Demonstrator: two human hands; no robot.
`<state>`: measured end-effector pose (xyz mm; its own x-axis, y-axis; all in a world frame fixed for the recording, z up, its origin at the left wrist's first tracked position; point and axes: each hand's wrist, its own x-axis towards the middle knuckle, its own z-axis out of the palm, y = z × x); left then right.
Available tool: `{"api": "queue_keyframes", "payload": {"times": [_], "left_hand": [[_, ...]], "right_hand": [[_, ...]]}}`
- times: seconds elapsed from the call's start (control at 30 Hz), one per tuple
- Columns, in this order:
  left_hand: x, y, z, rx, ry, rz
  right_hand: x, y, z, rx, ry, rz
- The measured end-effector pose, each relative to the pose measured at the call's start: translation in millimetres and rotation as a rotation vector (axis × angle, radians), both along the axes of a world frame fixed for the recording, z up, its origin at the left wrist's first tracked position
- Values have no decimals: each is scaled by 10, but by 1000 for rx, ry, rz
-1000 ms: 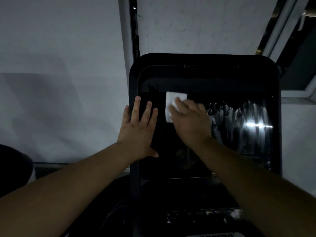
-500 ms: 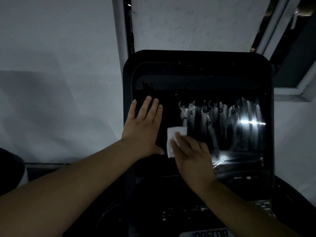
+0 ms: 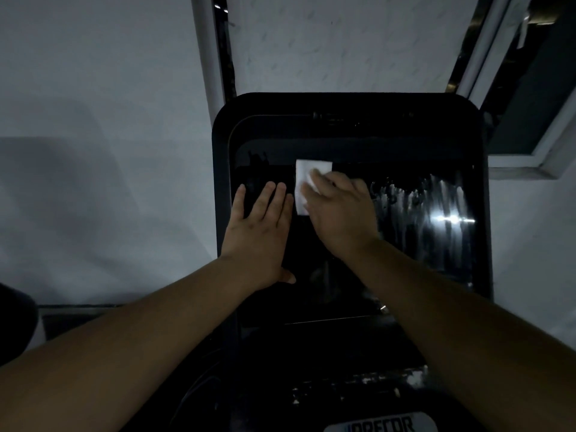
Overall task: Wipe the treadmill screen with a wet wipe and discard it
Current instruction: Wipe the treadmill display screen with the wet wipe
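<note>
The black treadmill screen (image 3: 414, 145) fills the middle of the view, with wet streaks shining on its right half. A white folded wet wipe (image 3: 304, 176) lies flat against the glass near the screen's upper left. My right hand (image 3: 341, 213) presses on the wipe, its fingers covering the wipe's lower right part. My left hand (image 3: 257, 232) rests flat on the left side of the screen, fingers spread slightly, just left of the wipe and holding nothing.
A pale wall (image 3: 93, 151) stands behind and to the left of the console. A window frame (image 3: 530, 157) sits at the upper right. Below the screen lies the dark console deck with a brand label (image 3: 383, 425).
My right hand slid the wipe down the screen half a second ago and has now pushed it back up near the top left. My left hand has stayed flat on the screen.
</note>
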<state>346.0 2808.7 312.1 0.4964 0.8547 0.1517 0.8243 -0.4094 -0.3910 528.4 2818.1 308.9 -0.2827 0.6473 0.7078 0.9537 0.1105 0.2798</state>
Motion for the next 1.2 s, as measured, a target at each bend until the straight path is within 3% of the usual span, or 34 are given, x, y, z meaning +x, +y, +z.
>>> {"api": "queue_keyframes", "payload": {"times": [0.2, 0.63, 0.77, 1.03, 1.2], "left_hand": [[-5, 9, -6, -7, -14, -4], [-12, 24, -30, -18, -21, -9], [-7, 29, -28, -25, -30, -10], [-7, 15, -26, -6, -19, -12], [-3, 25, -36, -18, -24, -6]], "right_hand": [[0, -127, -113, 8, 44, 5], [72, -1262, -1372, -153, 74, 102], [80, -1027, -1141, -72, 45, 78], [141, -76, -64, 4, -6, -6], [120, -131, -149, 18, 12, -22]]}}
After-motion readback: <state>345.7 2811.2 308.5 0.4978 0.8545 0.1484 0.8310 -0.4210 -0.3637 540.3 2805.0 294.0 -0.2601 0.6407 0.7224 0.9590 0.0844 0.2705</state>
